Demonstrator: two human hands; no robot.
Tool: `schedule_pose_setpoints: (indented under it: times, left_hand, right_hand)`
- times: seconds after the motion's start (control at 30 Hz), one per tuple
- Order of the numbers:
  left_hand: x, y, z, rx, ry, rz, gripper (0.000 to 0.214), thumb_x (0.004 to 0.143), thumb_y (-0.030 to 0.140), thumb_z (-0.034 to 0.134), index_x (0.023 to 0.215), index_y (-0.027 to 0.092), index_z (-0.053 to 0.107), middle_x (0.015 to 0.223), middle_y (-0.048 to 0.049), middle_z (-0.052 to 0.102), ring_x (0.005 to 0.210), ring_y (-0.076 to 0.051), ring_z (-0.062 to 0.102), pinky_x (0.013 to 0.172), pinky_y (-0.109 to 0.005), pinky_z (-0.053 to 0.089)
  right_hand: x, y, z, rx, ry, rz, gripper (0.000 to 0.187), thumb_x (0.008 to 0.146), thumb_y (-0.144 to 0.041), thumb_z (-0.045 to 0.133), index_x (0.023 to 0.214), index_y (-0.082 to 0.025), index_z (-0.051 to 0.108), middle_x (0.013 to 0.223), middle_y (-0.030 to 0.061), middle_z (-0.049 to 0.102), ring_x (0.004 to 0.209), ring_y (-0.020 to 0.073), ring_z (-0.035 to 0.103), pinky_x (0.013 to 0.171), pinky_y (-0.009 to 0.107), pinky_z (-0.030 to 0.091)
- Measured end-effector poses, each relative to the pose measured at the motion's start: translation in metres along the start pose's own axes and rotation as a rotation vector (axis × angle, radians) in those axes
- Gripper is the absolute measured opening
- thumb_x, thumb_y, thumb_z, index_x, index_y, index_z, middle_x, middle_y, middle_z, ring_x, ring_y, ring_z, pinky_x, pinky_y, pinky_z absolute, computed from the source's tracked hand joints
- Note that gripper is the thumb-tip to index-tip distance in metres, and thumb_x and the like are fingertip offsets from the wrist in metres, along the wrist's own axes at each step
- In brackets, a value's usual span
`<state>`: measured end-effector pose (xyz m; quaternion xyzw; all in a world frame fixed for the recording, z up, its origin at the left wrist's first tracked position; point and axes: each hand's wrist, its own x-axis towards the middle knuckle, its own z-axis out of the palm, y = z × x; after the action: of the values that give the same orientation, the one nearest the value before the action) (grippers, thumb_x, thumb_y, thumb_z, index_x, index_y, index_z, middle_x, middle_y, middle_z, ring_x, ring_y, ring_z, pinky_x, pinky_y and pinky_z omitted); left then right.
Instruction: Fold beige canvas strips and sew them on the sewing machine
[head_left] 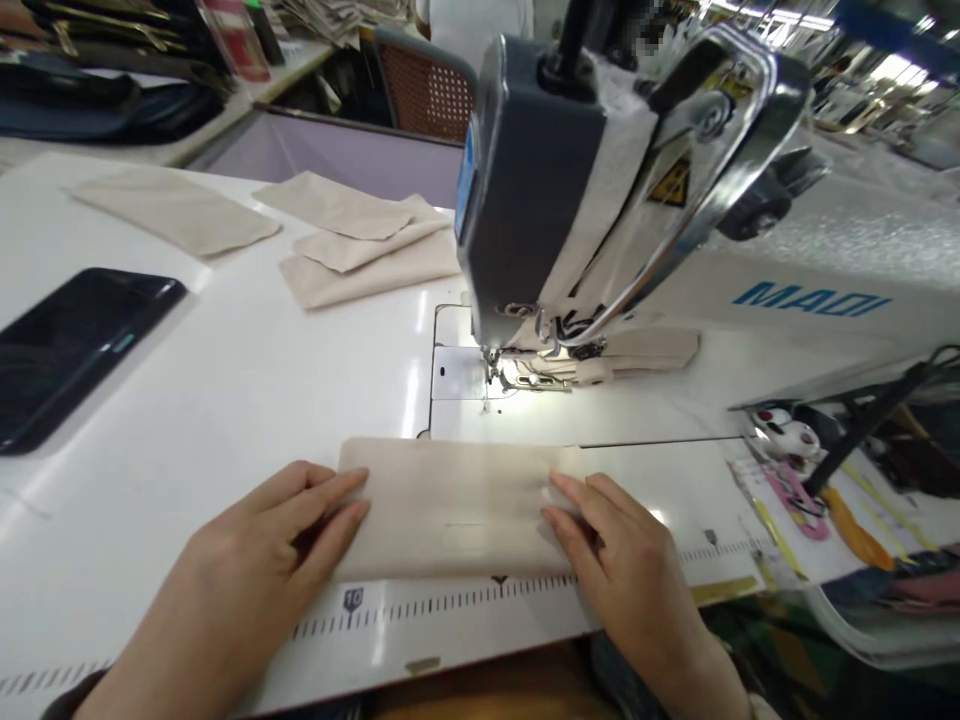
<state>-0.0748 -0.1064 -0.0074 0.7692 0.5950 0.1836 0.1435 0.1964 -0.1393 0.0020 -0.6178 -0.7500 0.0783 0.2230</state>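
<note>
Beige fabric piece (457, 510) lies between the two hands, on the near part of the smooth white desk (300, 375). The left hand (251, 555) and right hand (634, 570) reach in from below, wrists low, turned toward each other; each holds its own end of the cloth, thumb and forefinger bent close together on the surface, the other fingers partly hidden. The cloth is matte, flat and oblong, with straight long edges. Its long axis runs crosswise from hand to hand, one short end pointing to each, above printed ruler marks (420, 607). Ahead of the hands stands a grey-and-white sewing machine (532, 190), hard and boxy; forward of the left hand lie loose, thin beige pieces (367, 240), with a glossy black phone (82, 350) farther left.
</note>
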Motion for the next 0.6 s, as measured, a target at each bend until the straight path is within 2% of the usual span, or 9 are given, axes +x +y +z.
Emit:
schedule_pose_setpoints:
  times: [0.6]
  left_hand:
    - [-0.0032,-0.0070,0.0042,0.053,0.016,0.032,0.029,0.086,0.047,0.043,0.098,0.027,0.060,0.086,0.0043,0.060,0.071,-0.012,0.058,0.069,-0.022,0.049]
  right_hand:
    - [0.0087,-0.0026,-0.0031,-0.052,-0.073,0.028,0.029,0.090,-0.026,0.037,0.101,-0.012,0.061,0.078,0.0068,0.061,0.065,0.0157,0.059,0.057,0.025,0.047]
